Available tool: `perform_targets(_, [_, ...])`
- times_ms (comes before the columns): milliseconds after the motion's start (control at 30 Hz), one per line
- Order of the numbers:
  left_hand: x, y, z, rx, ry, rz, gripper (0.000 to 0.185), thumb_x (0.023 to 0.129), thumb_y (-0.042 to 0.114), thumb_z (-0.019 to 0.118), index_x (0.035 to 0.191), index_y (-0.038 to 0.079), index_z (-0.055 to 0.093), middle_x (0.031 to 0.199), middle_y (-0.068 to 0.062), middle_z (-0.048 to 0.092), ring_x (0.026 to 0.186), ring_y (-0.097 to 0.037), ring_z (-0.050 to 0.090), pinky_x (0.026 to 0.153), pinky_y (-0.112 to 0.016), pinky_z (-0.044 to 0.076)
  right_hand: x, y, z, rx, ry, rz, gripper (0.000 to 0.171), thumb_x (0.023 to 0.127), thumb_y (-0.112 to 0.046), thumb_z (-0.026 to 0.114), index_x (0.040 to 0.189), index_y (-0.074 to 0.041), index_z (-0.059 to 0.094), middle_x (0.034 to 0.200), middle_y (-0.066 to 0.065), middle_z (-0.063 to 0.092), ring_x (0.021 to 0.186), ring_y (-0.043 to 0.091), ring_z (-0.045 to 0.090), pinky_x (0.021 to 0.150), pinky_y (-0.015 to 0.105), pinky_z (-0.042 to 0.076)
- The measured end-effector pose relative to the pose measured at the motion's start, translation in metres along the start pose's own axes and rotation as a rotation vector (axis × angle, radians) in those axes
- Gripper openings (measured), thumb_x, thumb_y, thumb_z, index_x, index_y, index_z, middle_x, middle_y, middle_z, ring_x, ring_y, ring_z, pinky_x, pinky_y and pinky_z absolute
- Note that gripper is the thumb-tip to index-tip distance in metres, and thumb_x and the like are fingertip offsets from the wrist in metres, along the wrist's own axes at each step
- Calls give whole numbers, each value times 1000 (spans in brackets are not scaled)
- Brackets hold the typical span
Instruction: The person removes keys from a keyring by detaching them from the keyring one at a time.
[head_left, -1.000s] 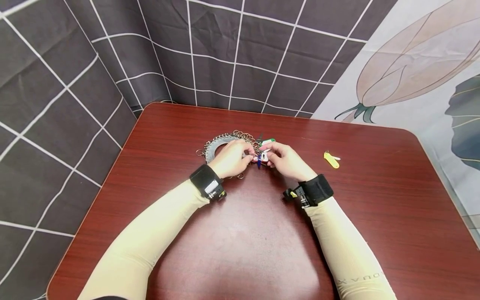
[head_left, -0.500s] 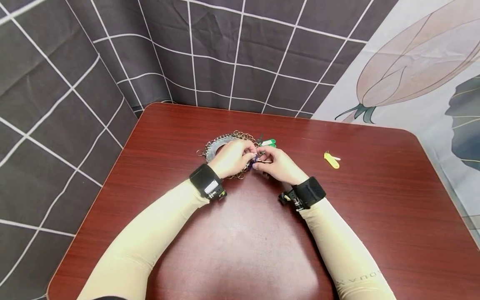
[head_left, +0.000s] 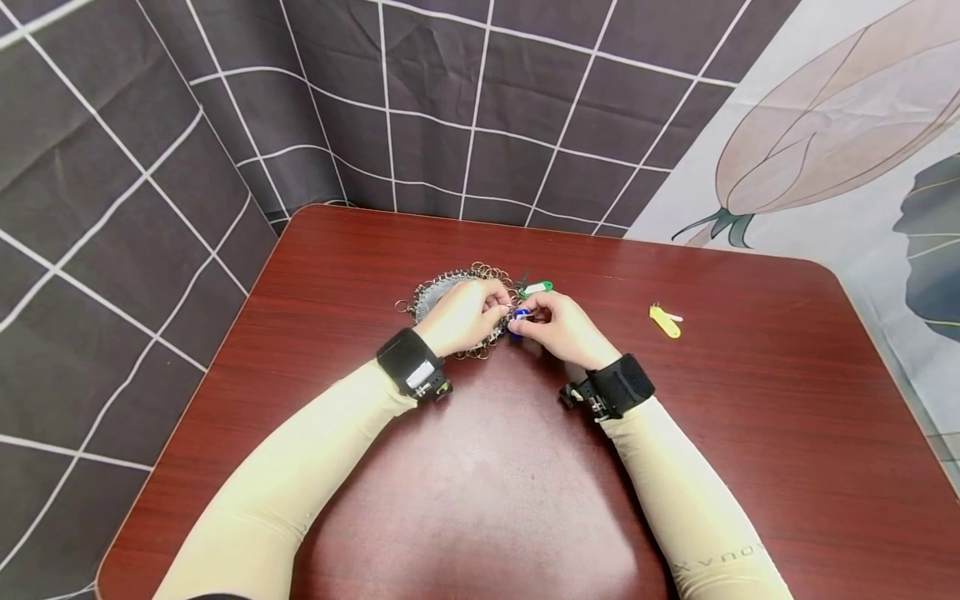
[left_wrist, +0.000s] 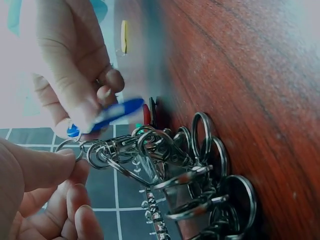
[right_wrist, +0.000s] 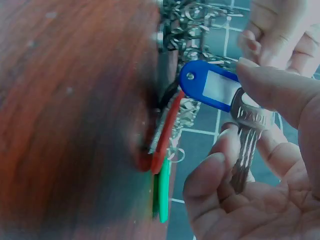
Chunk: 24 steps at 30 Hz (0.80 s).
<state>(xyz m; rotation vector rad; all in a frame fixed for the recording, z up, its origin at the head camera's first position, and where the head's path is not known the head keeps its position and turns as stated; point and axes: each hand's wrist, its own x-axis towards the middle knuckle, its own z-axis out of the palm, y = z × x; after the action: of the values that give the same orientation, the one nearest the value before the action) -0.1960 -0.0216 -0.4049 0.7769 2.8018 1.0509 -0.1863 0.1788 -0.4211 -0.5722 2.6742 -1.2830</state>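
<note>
I see my left hand [head_left: 461,317] on the pile of metal rings [head_left: 450,287] on the counter [head_left: 675,433], its grip pinching one ring [left_wrist: 67,146]. Just to the right, my right hand [head_left: 558,329] pinches a blue key tag [right_wrist: 210,89] and its key [right_wrist: 246,145]. A green tag [head_left: 537,287] lies behind. A yellow tag [head_left: 664,320] sits far right.
</note>
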Motion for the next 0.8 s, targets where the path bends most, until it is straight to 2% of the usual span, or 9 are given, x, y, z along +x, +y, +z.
perform_targets(233, [0, -2, 1, -11, -4, -2, 11, 91, 14, 61, 101, 12, 65, 84, 4, 63, 75, -9, 58, 68, -24, 47, -1, -1, -4, 14, -40, 17, 20, 88, -26, 72, 89, -9, 60, 73, 1, 63, 60, 14, 55, 55, 26, 42])
perform_targets(333, [0, -3, 3, -8, -2, -1, 12, 91, 15, 60, 103, 13, 64, 85, 5, 63, 76, -8, 58, 69, -24, 47, -1, -1, -4, 72, -75, 26, 19, 90, -21, 70, 94, -6, 58, 78, 5, 68, 63, 13, 57, 56, 24, 44])
perform_targets(433, [-1, -3, 2, -12, 3, -1, 14, 92, 15, 61, 105, 13, 63, 86, 5, 63, 77, -7, 58, 70, -24, 47, -1, -2, -4, 117, -111, 23, 19, 91, -16, 68, 104, -5, 57, 80, 11, 69, 66, 19, 62, 58, 26, 48])
perform_targets(600, [-3, -3, 2, -21, 22, 12, 15, 93, 14, 58, 107, 13, 62, 85, 5, 62, 74, -8, 57, 68, -25, 47, -2, -3, -4, 51, -133, -3, 20, 95, -15, 62, 114, -9, 58, 77, 11, 65, 64, 26, 64, 59, 31, 50])
perform_targets(800, [-4, -3, 1, -41, 26, 2, 16, 92, 13, 57, 108, 14, 62, 86, 5, 63, 76, -8, 58, 68, -24, 47, -2, -4, -3, 5, -121, -9, 9, 96, -18, 60, 101, -10, 60, 67, 4, 61, 61, 23, 64, 58, 30, 46])
